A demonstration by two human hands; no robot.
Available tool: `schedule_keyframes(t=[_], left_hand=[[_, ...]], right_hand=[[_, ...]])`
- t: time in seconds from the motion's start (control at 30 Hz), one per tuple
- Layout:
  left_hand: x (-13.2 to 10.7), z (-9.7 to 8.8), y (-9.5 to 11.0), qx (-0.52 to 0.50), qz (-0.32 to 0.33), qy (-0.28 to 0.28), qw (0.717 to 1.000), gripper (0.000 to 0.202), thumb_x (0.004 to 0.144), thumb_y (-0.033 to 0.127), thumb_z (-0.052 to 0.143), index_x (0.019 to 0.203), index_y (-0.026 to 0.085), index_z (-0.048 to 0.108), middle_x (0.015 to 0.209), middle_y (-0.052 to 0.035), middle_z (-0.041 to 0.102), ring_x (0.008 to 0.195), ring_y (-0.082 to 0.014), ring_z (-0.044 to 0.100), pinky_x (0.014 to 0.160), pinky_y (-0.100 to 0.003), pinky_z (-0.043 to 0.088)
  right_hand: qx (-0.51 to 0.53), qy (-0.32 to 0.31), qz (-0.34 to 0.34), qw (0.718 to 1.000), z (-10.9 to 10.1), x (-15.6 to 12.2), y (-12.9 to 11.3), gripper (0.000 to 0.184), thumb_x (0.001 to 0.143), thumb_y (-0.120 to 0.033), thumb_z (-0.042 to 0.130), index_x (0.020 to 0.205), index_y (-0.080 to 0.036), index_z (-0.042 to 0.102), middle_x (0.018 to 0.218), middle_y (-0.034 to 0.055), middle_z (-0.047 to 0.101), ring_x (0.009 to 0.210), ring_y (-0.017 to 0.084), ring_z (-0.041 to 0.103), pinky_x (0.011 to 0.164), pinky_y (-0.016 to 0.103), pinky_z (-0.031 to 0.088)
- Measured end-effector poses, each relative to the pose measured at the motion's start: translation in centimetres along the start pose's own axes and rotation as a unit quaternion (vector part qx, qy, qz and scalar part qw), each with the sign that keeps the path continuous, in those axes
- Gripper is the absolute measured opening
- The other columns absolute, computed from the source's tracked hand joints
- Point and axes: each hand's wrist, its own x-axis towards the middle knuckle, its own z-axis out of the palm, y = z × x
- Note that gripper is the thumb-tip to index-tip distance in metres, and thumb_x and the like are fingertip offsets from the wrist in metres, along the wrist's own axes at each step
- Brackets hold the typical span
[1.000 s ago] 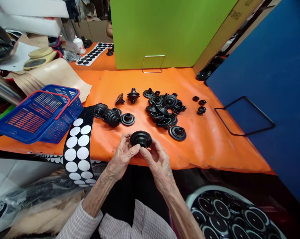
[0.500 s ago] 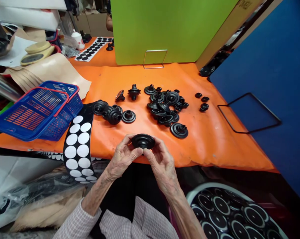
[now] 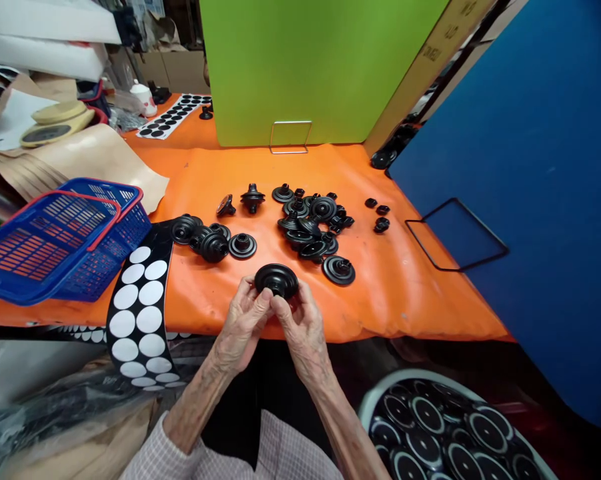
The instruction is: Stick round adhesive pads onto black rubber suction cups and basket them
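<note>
**Head view: left hand (image 3: pixel 243 319) and right hand (image 3: pixel 303 332) pinching a black rubber cup (image 3: pixel 276 281) over the orange mat (image 3: pixel 405 300).**

The fingers of both hands curl under the cup's rim and the thumbs press on its near side, the thumbs meeting below it; neither hand is spread. The cup sits just above the mat's near part, in front of a loose heap of black rubber parts (image 3: pixel 305 223). Other such parts (image 3: pixel 205 239) lie to the left of the heap. A black strip of white discs (image 3: pixel 139 320) lies left of the left hand, beside two blue baskets (image 3: pixel 45 250). A tub of ringed black discs (image 3: pixel 445 433) stands below the mat at right. A green board (image 3: pixel 320 67) rises behind the mat, and a blue board (image 3: pixel 505 200) stands at right.
</note>
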Motion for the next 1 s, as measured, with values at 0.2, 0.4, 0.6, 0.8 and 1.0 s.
schedule_keyframes(t=[0.2,0.4,0.6,0.8,1.0], left_hand=[[0.1,-1.4,1.0,0.054,-0.009,-0.035,0.998,0.030,0.075,0.031,0.075,0.098,0.019,0.060,0.101,-0.0018,0.065,0.098,-0.0126,0.060,0.091,-0.024,0.044],[-0.4,-1.5,1.1,0.066,-0.007,-0.060,0.996,0.041,0.072,0.037,0.077,0.105,0.018,0.062,0.107,-0.0057,0.066,0.105,-0.0187,0.060,0.094,-0.028,0.045],[-0.9,-1.6,0.6,0.108,0.018,-0.020,0.994,0.034,0.078,0.038,0.071,0.103,0.017,0.063,0.107,-0.0075,0.068,0.104,-0.0197,0.062,0.096,-0.030,0.046],[2.1,-2.9,2.6,0.285,0.066,0.044,0.955,0.049,0.072,0.045,0.073,0.110,0.018,0.057,0.109,-0.0099,0.069,0.103,-0.0229,0.064,0.089,-0.034,0.049],[5.6,-3.8,5.1,0.658,0.197,0.175,0.705,0.050,0.083,0.048,0.056,0.122,0.016,0.056,0.106,-0.0138,0.065,0.089,-0.0288,0.062,0.086,-0.046,0.047]], right_hand=[[0.083,-0.042,0.010,0.996,-0.3,-0.3,-0.5,0.040,0.078,-0.038,0.070,0.114,-0.027,0.054,0.117,0.0035,0.062,0.112,0.020,0.059,0.097,0.036,0.049],[0.065,-0.052,0.017,0.996,-0.4,-0.7,-1.2,0.033,0.080,-0.037,0.068,0.109,-0.026,0.056,0.111,0.0027,0.065,0.108,0.020,0.061,0.096,0.036,0.050],[-0.008,-0.046,0.007,0.999,-0.1,-0.8,-0.9,0.028,0.083,-0.040,0.064,0.106,-0.025,0.060,0.105,0.0037,0.067,0.102,0.021,0.063,0.093,0.037,0.051],[-0.179,-0.011,-0.055,0.982,-3.8,1.6,-2.2,0.056,0.081,-0.048,0.064,0.130,-0.025,0.051,0.128,0.0094,0.060,0.114,0.024,0.059,0.097,0.042,0.048],[-0.406,0.107,-0.099,0.902,-14.1,11.3,-1.8,0.034,0.088,-0.041,0.045,0.104,-0.017,0.063,0.102,0.0129,0.067,0.088,0.024,0.064,0.081,0.042,0.051]])
